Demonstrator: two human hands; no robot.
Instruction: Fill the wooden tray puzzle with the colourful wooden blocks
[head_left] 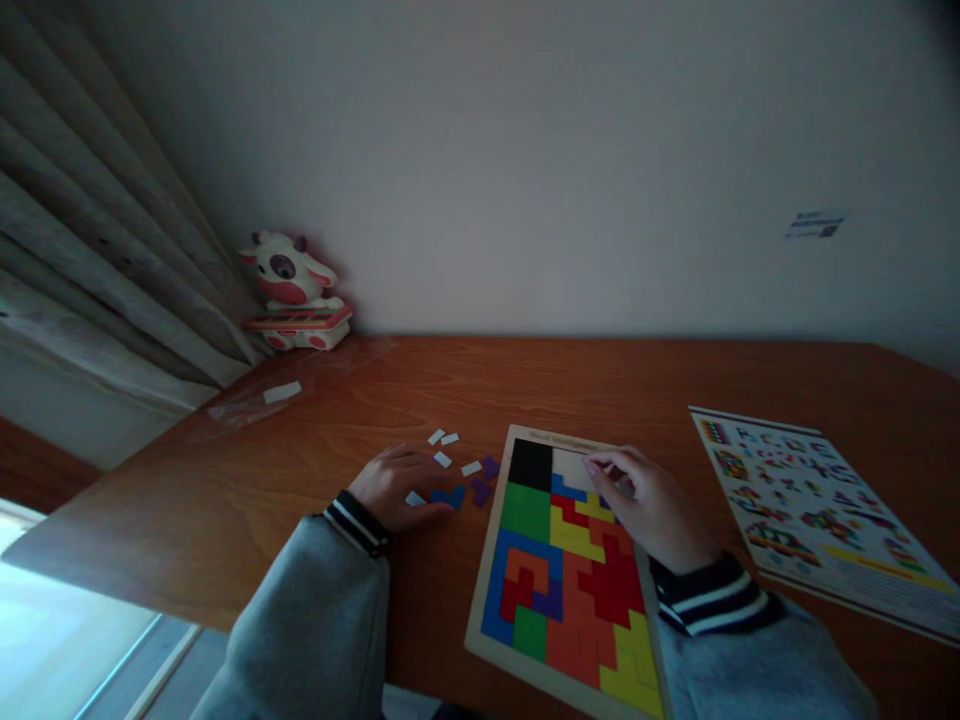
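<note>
My left hand (397, 487) lies flat on the table with its fingers stretched out, among loose puzzle pieces. A blue piece (448, 497) is by its thumb, and purple pieces (481, 492) lie a little to the right. Several small white pieces (471, 468) are scattered around its fingertips. My right hand (641, 500) is over the upper right of a wooden puzzle board (491, 560), thumb and forefinger pinched at a white area (568, 466). Whatever is in the pinch is too small to make out. Coloured block shapes fill most of the board.
A printed pattern sheet (817, 510) lies right of the board. At the back left stands a cow toy (296, 290) with a keyboard, near a curtain (97, 220). Clear plastic wrap (247, 405) lies on the table's left side. A wall rises behind the table (600, 380).
</note>
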